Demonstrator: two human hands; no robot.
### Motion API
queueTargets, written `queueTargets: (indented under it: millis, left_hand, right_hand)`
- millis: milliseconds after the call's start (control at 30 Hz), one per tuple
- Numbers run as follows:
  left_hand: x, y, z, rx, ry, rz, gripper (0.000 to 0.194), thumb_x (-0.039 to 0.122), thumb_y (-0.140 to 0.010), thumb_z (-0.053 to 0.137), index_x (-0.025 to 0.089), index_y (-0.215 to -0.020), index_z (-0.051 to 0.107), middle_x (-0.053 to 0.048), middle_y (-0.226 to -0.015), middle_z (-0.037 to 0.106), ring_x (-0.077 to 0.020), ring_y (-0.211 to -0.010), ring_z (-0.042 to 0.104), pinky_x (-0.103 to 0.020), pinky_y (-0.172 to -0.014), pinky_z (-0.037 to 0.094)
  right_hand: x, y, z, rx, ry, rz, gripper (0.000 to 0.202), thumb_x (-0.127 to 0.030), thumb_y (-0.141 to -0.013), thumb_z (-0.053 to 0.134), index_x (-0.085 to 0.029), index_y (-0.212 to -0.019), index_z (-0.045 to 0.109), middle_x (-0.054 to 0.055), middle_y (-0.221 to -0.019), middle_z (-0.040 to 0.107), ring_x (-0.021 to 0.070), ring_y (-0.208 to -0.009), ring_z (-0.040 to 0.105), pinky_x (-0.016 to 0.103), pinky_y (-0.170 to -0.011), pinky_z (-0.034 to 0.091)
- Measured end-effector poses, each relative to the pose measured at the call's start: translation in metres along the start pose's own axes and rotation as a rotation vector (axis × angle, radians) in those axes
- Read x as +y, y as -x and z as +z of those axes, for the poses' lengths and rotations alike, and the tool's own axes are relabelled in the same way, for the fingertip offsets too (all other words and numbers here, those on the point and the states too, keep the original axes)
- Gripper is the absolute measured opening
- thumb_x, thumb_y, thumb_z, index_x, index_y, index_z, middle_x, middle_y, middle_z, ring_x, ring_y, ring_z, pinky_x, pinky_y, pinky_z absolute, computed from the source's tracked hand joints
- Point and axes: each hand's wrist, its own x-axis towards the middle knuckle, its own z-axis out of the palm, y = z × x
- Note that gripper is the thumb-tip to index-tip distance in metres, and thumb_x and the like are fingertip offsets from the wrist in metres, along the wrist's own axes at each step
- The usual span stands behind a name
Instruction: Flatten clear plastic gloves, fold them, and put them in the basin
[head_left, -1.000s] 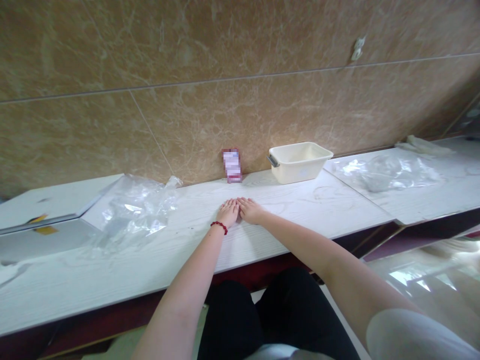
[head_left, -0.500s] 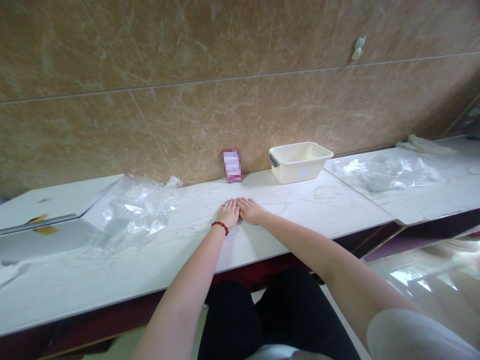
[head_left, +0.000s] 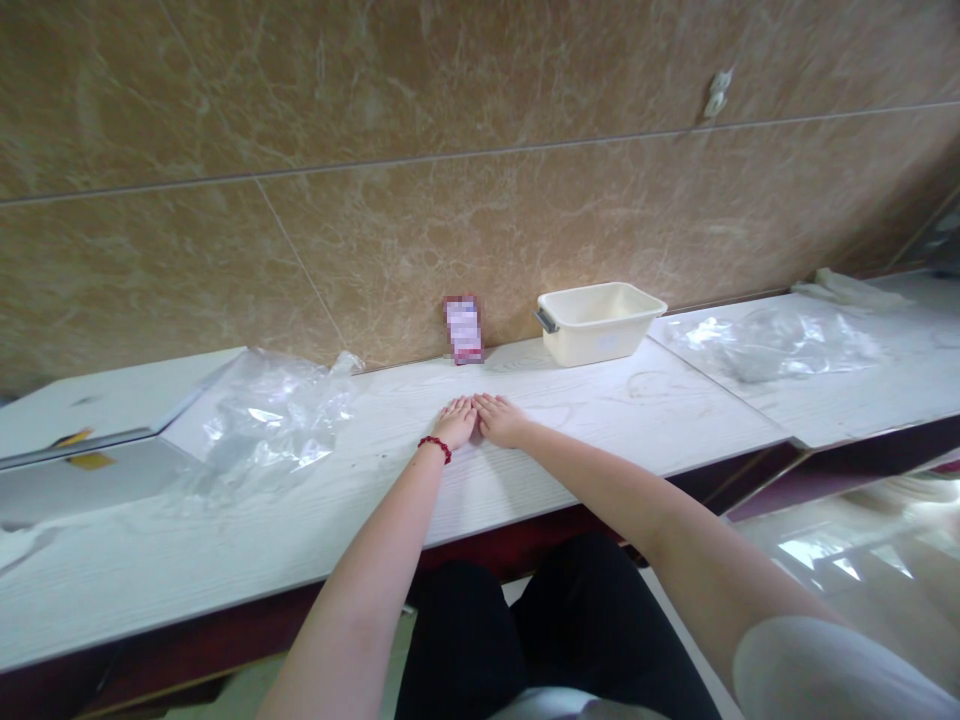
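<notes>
1. From my remote feed, I take the cream bin (head_left: 600, 345) as landmark; the white tabletop (head_left: 390, 420) lies under it and stretches to both sides.
2. I see the left hand (head_left: 459, 422) and right hand (head_left: 501, 420) resting flat on that surface, left of the bin and nearer the person, fingers extended, index fingertips meeting.
3. Left of the bin, by the wall (head_left: 420, 240), stands a red-edged panel (head_left: 464, 330), too pixelated to read.
4. Clear plastic (head_left: 780, 345) lies right of the bin.
</notes>
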Motion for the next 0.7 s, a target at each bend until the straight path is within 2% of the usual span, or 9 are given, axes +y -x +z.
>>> queueTargets:
  millis: [467, 700]
  left_hand:
    - [0.014, 0.018, 0.005, 0.218, -0.083, -0.005, 0.048, 0.026, -0.083, 0.018, 0.007, -0.124, 0.031, -0.01, -0.13, 0.032, -0.019, -0.12, 0.025, -0.035, -0.099, 0.017]
    - [0.015, 0.019, 0.005, 0.248, -0.095, 0.006, 0.047, 0.026, -0.082, 0.02, 0.006, -0.123, 0.032, -0.011, -0.128, 0.035, -0.0198, -0.118, 0.028, -0.036, -0.098, 0.02]
  right_hand:
    - [0.001, 0.0, 0.007, 0.082, 0.024, -0.016, 0.047, -0.025, -0.082, 0.024, -0.007, -0.124, 0.033, 0.01, -0.128, 0.033, 0.0218, -0.118, 0.028, 0.037, -0.096, 0.023]
    - [0.004, -0.001, 0.012, 0.083, 0.038, -0.028, 0.048, -0.026, -0.082, 0.025, -0.006, -0.125, 0.032, 0.011, -0.129, 0.032, 0.0223, -0.118, 0.027, 0.037, -0.096, 0.022]
